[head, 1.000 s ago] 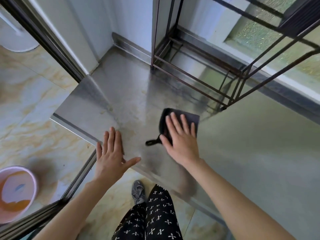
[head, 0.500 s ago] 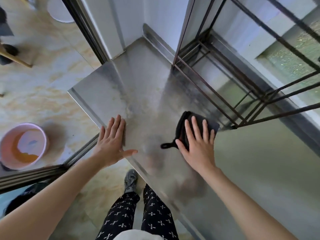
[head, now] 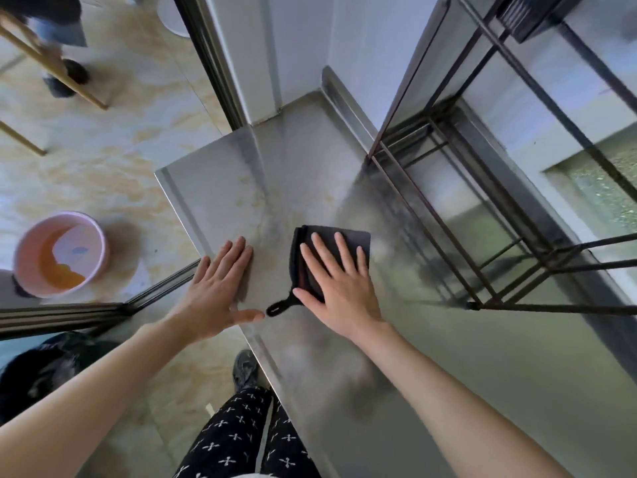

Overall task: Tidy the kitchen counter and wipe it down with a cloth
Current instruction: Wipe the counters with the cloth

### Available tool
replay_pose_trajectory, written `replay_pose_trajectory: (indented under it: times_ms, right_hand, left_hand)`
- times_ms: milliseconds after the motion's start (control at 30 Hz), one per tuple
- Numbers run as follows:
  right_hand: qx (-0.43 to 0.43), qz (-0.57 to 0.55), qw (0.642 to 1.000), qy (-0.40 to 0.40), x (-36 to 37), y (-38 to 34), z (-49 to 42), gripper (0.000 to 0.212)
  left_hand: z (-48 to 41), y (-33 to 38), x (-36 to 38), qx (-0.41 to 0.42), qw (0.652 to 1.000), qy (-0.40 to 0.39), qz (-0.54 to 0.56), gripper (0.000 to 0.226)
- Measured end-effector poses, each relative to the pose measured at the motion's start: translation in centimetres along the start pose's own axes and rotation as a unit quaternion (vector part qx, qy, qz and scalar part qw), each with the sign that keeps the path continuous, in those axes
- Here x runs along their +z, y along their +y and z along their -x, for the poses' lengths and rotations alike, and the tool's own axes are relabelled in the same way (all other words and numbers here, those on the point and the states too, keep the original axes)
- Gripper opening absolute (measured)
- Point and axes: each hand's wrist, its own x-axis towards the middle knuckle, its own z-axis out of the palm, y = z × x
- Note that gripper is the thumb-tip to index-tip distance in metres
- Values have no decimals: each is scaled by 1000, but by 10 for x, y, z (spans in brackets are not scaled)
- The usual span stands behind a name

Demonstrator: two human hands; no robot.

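Note:
A dark folded cloth [head: 351, 238] with a small hanging loop lies on the stainless steel counter [head: 310, 167]. My right hand [head: 339, 281] presses flat on the cloth, fingers straight and spread. My left hand [head: 220, 288] rests flat on the counter's left front edge, fingers straight, thumb stretched toward the cloth's loop. Yellowish stains mark the steel beyond both hands.
A dark metal rack frame [head: 482, 188] stands on the counter at the right, by a window. A pink basin [head: 60, 255] with orange liquid sits on the tiled floor at the left. A sliding door track [head: 210, 60] runs past the counter's far left corner.
My right hand has slid the cloth left, closer to my left hand. My head has turned, so the counter sits further right in view.

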Motion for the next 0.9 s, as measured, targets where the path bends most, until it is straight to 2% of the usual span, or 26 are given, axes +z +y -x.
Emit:
replay_pose_trajectory:
  times_ms: [67,100,233,333,400,467,533,600,633,700,767,833,900]
  right_hand:
    - [-59,18,998,5,-1,23,-6,72]
    - [-52,27,998,11,-3,34,-12,72]
    - [91,2,996,12,-12,47,-49,74]
    - [172,-50,983,31,-10,13,-65,73]
    - [123,-56,991,23,-3,-16,-60,70]
    - [8,-25,1000,4,3,-28,-49,69]
    - [-101,7,995,-11,3,-13,-47,71]
    - [-136,35,990,1,1,10,-51,74]
    - [-100,35,994,7,0,18,-54,75]
    - [45,-4,999,27,-3,16,-63,75]
    - [147,-42,987,44,-3,-9,-70,75]
    - [135,-58,989,24,1,-42,-67,75]
    - [56,-46,997,2,8,-69,-53,75]
  left_hand:
    - [3,4,0,-2,1000,25,12,122]
    - [5,6,-1,-9,998,49,23,118]
    - [12,14,-6,-88,986,134,36,115]
    - [18,15,3,-124,982,143,13,117]
    - [23,13,11,-141,981,133,15,119]
    - [27,12,13,-151,980,125,31,123]
    - [28,11,11,-157,980,114,51,123]
    - [27,9,9,-157,980,110,57,124]
    - [26,8,8,-156,980,109,55,124]
    - [26,7,7,-157,981,101,51,124]
    - [26,5,6,-158,982,93,51,123]
    - [28,0,5,-137,984,90,68,122]
    - [32,-10,4,-108,987,100,71,114]
